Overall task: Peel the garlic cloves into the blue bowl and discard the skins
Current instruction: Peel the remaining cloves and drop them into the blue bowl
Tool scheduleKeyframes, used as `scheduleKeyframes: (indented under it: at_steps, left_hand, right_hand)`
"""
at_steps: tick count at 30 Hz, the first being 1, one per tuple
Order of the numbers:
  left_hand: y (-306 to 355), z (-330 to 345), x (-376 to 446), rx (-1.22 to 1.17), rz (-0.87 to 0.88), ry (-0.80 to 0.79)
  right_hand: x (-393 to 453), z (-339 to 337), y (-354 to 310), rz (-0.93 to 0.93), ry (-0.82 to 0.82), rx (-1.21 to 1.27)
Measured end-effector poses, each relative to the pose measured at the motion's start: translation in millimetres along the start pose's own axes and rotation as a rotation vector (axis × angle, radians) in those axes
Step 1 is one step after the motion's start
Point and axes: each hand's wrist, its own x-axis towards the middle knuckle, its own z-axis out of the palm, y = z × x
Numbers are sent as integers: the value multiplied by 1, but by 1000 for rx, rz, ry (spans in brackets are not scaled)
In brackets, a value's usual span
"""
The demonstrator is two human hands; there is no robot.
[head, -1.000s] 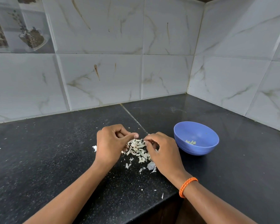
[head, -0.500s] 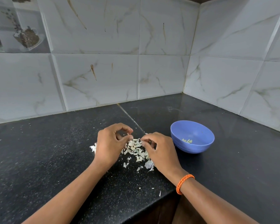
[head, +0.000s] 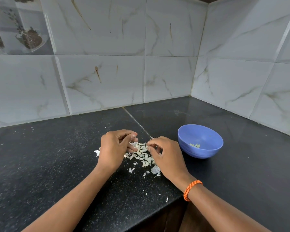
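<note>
- A person's left hand (head: 113, 149) and right hand (head: 168, 156) work over a heap of garlic skins (head: 141, 154) on the black counter (head: 49, 164), just left of the blue bowl (head: 200, 141).
- Both hands have curled fingers that seem to pinch small pieces at the heap; whether either piece is a clove cannot be told.
- A few peeled cloves (head: 194, 145) lie inside the bowl.
- Judged step: peeling or sorting. The next move calls for carrying any bared clove right, into the bowl, then gathering the skins.
</note>
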Motion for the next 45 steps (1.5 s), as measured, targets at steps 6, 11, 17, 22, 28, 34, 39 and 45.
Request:
scheduleKeyframes:
  at_steps: [6,11,17,22,28,34,39,45]
  left_hand:
    - [-5,2,-2,-67,-8,-87]
    - [-4,2,-6,-71,57,-143]
    - [-1,4,-10,6,99,-159]
    - [1,3,-12,89,135,-162]
    - [3,4,-16,120,152,-177]
    - [8,3,-15,179,221,-91]
    - [5,3,-11,153,218,-66]
    - [3,3,-11,63,141,-49]
  right_hand:
    - [-1,0,-1,-48,41,39]
    - [-5,-2,-10,-177,18,-35]
    - [-4,-1,-10,-194,3,-77]
    - [-3,-2,-8,-135,14,-42]
    - [-2,-4,-8,-67,61,-44]
    - [-3,-6,-11,-66,61,-35]
    - [-2,-6,-9,-56,72,-10]
    - [-3,-5,-8,-68,61,4]
